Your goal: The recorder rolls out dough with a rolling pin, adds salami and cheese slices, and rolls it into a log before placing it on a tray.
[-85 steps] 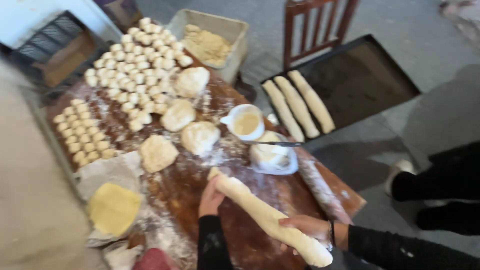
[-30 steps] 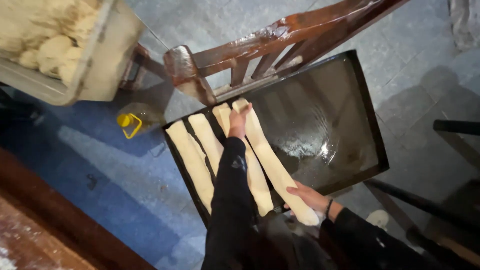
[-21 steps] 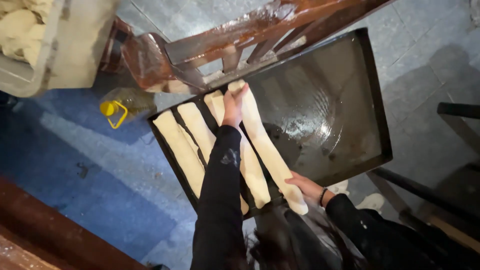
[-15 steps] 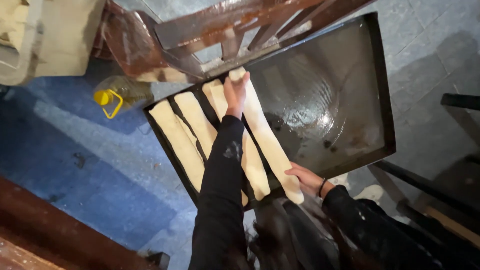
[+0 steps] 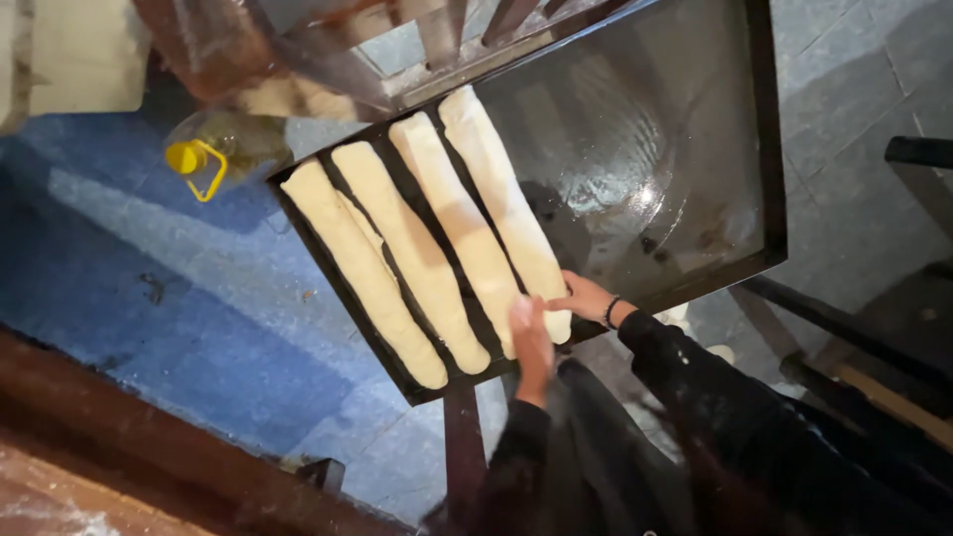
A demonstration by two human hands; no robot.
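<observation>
Several long rolls of pale dough lie side by side on the left part of a dark oiled baking tray (image 5: 695, 149). The rightmost dough roll (image 5: 501, 199) is the newest one. My right hand (image 5: 586, 298) rests on its near end, fingers flat against the dough. My left hand (image 5: 531, 337) hovers just beside it at the near end of the neighbouring dough roll (image 5: 452, 223), blurred by motion, holding nothing that I can see. Both arms wear dark sleeves.
The tray sits on a wooden chair (image 5: 437, 40). A plastic oil bottle with a yellow cap (image 5: 213, 154) lies on the blue floor left of it. A pale tub (image 5: 69, 55) is at top left, a floured wooden table edge (image 5: 119, 467) at bottom left.
My left hand has drawn back from the far end of the new dough roll to its near end. The roll now lies flat on the tray.
</observation>
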